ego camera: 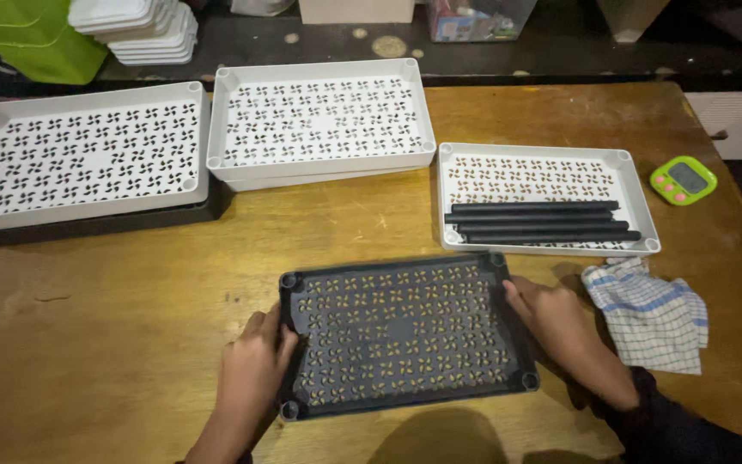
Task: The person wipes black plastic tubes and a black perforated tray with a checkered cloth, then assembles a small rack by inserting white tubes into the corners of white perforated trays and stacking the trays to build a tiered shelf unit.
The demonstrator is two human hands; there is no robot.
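A dark perforated rectangular plastic tray [401,335] is lying on the worn wooden surface [130,326], with the left hand [255,361] clamping its left rim and the right hand [564,331] gripping its right rim. Just right, a blue-checked white cloth [650,314] is lying crumpled. Behind, a white perforated tray [547,172] is holding black rods [538,223]; a lime-green timer [684,180] is sitting nearby.

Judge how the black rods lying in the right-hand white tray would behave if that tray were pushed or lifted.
The black rods look round and smooth, so they would probably roll or slide. The white tray has a raised rim, which should likely keep them in. They lie straight, so they are probably stiff.
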